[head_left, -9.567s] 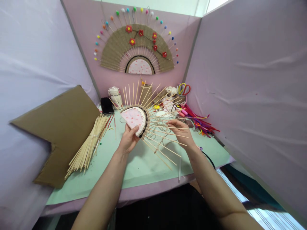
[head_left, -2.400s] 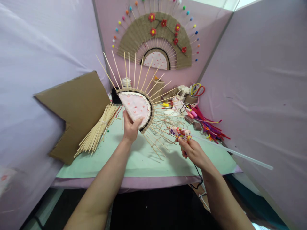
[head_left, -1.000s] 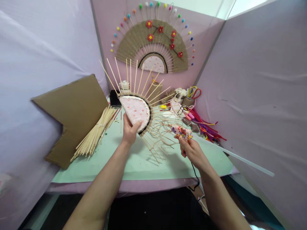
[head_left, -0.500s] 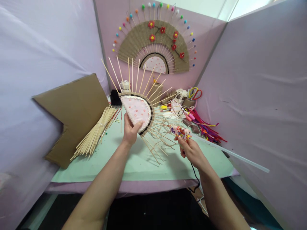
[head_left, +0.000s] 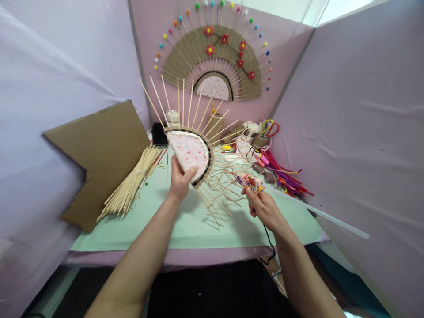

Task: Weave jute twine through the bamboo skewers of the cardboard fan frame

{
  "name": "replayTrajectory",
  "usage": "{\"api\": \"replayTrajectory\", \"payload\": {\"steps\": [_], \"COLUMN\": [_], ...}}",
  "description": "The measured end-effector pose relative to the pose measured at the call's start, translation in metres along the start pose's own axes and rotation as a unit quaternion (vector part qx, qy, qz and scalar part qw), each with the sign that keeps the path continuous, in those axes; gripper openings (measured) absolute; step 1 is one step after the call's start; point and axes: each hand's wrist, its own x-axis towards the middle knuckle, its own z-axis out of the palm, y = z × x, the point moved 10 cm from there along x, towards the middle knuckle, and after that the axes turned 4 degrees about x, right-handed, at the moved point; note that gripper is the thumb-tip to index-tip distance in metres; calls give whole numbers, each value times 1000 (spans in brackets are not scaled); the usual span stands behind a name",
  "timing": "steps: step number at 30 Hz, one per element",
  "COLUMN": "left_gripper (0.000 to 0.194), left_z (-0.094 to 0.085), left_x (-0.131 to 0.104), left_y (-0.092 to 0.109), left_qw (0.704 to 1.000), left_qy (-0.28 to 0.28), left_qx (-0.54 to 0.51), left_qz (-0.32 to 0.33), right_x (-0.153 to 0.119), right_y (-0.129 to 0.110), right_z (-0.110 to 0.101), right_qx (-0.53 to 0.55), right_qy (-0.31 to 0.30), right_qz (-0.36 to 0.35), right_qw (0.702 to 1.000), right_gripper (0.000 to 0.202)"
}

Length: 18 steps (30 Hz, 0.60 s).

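Note:
My left hand point(head_left: 180, 182) grips the lower left edge of a half-round fan base point(head_left: 188, 152), covered in pink dotted fabric with a black and tan rim. Thin wooden sticks fan out from the rim, and string is woven loosely among those on the right and below. In my right hand point(head_left: 260, 205) is a glue gun point(head_left: 249, 181) wrapped in flowered fabric, with a white glue stick point(head_left: 331, 217) jutting out behind it and a black cord hanging down. Its tip lies close to the strung sticks; whether they touch I cannot tell.
At the left, a bundle of sticks point(head_left: 132, 181) lies beside brown cardboard point(head_left: 102, 152). Twine, scissors point(head_left: 273, 129) and coloured pipe cleaners point(head_left: 288, 176) crowd the back right of the green table point(head_left: 145, 236). A finished fan point(head_left: 185, 55) hangs on the back wall.

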Motion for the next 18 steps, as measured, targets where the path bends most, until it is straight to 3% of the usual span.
{"api": "replayTrajectory", "payload": {"steps": [5, 18], "left_gripper": [73, 66], "left_z": [1, 2], "left_x": [0, -2], "left_y": [-2, 3], "left_qw": [1000, 999], "left_qy": [-6, 9], "left_qx": [12, -14], "left_qz": [-1, -28], "right_x": [-1, -2], "right_y": [2, 1], "right_z": [-1, -2], "right_qx": [5, 16], "right_qy": [5, 7], "right_qz": [0, 3], "right_qw": [1000, 1000], "right_gripper": [52, 49]}}
